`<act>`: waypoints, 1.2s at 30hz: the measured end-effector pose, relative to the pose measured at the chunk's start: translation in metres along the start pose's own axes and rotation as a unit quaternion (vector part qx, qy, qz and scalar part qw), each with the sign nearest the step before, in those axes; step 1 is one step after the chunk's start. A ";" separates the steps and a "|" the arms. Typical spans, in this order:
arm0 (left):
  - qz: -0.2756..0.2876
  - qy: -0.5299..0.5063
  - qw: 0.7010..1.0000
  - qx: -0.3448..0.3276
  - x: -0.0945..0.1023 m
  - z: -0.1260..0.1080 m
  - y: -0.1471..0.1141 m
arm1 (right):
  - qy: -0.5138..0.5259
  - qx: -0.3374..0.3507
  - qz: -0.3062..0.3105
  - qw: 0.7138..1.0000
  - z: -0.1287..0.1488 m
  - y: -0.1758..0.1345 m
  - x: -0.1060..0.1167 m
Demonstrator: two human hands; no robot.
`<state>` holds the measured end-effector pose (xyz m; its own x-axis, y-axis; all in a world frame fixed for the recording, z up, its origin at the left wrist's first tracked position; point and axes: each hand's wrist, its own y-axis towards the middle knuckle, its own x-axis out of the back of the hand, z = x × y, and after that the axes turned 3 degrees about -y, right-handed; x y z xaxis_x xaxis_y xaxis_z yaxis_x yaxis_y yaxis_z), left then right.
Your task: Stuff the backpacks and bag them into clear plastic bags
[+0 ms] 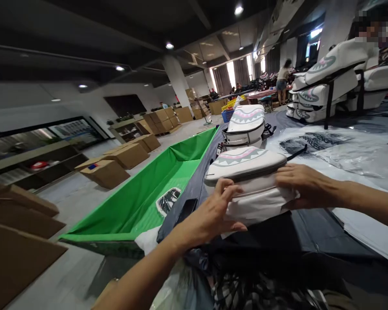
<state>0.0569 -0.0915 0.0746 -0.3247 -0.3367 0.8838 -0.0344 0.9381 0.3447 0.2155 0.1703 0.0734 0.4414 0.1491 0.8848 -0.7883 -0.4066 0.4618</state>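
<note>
A white backpack (245,163) with a pink and grey zigzag-tooth print lies in front of me on the dark-covered table. My left hand (216,211) is closed on its near left side, fingers on the upper part and thumb lower down. On the right side, the fingers of my right hand (300,185) are wrapped round the bag's edge. White material shows loosely bunched between the hands, and I cannot tell whether it is cloth or paper. Just behind stands another white backpack (245,120) with the same print.
A green-lined bin (123,206) along the table's left edge holds a plastic-wrapped item (168,200). Clear plastic bags (352,157) cover the right of the table, with stacked white backpacks (330,86) beyond. Cardboard boxes (126,155) stand left. A person (282,82) stands farther back.
</note>
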 end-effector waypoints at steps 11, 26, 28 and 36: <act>-0.203 0.138 0.966 -0.087 -0.020 -0.002 0.009 | -0.092 -0.022 -0.140 0.986 0.019 -0.003 -0.003; 0.058 0.117 0.986 -0.105 -0.001 -0.012 -0.009 | -0.028 0.024 -0.069 0.997 0.023 -0.032 -0.012; 0.081 0.090 0.988 -0.092 -0.005 -0.010 -0.011 | -0.017 0.035 -0.049 0.998 0.023 -0.039 -0.015; 0.177 0.133 0.959 -0.178 -0.026 -0.015 -0.014 | -0.086 0.041 -0.125 0.988 0.031 -0.055 -0.048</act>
<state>0.0798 -0.0973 0.0509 -0.0022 -0.0548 0.9985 0.3729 0.9264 0.0516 0.2510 0.1576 0.0036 0.6893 0.1008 0.7174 -0.6117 -0.4495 0.6509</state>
